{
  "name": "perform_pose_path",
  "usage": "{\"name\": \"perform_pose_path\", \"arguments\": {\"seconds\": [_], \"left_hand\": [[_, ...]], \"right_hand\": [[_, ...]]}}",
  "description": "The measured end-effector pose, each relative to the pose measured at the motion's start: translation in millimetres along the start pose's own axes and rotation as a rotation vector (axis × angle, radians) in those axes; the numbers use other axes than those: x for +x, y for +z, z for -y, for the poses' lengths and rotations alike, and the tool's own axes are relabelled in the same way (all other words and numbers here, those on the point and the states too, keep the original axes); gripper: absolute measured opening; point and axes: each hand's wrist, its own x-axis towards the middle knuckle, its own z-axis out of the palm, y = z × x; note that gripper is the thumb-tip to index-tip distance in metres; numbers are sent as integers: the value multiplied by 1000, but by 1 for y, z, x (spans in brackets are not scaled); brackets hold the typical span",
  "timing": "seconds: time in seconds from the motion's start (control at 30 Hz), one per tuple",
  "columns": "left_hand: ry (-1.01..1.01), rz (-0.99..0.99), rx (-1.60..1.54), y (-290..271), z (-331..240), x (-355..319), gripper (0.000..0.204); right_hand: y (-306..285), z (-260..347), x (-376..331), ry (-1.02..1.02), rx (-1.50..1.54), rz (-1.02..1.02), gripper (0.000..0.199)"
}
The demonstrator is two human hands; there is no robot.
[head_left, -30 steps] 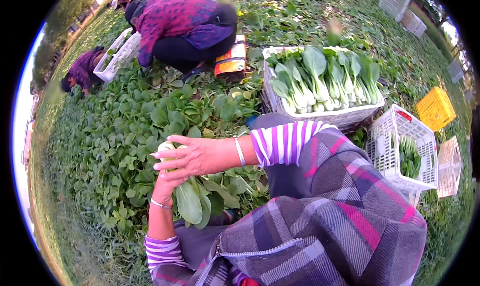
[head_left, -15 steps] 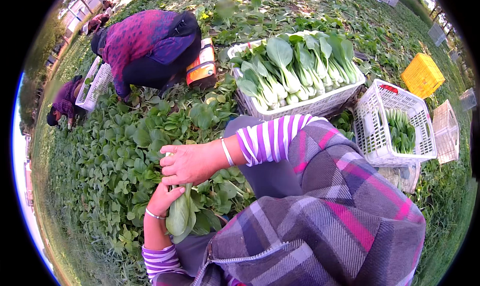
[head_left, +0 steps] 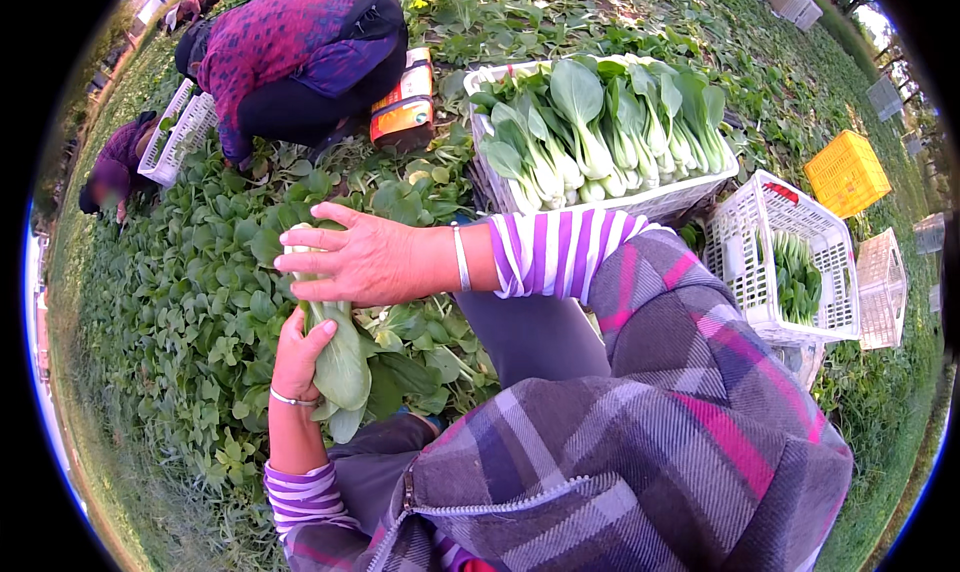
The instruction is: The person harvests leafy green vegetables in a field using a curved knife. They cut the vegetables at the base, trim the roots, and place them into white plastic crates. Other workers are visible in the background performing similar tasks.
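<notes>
A head of bok choy [head_left: 343, 364] slants between my two hands, its broad green leaves toward me. My left hand [head_left: 298, 357] is closed around its lower part, the thumb lying along a leaf. From the right, my right hand [head_left: 365, 257] reaches across the pale stalk end. Its fingers are bent over the stalks and somewhat apart, and its thumb is hidden. Beneath both hands grow dense low green plants [head_left: 220, 322]. Loose leaves [head_left: 425, 347] lie to the right of the held bok choy, near my knee.
A white crate [head_left: 640, 204] heaped with bok choy stands ahead. To its right are another white crate [head_left: 765, 262] with greens, a yellow crate [head_left: 848, 174] and a pale crate [head_left: 882, 287]. A co-worker [head_left: 290, 62] crouches far left beside an orange-and-black bundle [head_left: 403, 107]; another person [head_left: 125, 162] bends beyond.
Both hands have shifted a little left with the bok choy, the right also upward. The right hand's fingers have spread more over the stalk end.
</notes>
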Motion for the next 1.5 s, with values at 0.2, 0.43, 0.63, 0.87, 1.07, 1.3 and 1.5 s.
{"name": "perform_pose_path", "arguments": {"seconds": [0.2, 0.43, 0.63, 0.87, 1.07, 1.3, 1.5], "left_hand": [[135, -155, -72, 4, -10, 16, 40], [356, -214, 75, 38, -4, 41, 34], [605, -291, 845, 57, 2, 49, 43], [851, -333, 1315, 76, -19, 45, 57], [668, -330, 1121, 43, -2, 40, 57], [499, -311, 1102, 16, 43, 63, 46], [323, -438, 1098, -22, 61, 31, 45]], "right_hand": [[6, 6, -19, 848, 679, -112, 63], [16, 23, -12, 1199, 1832, -416, 55], [22, 23, -4, 926, 1331, -509, 81], [12, -43, -19, 1198, 1296, -457, 44], [-33, -197, -100, 1379, 801, -454, 39], [-18, -318, -229, 1608, -321, 245, 94], [88, -310, -257, 1672, -451, 509, 72]]}}
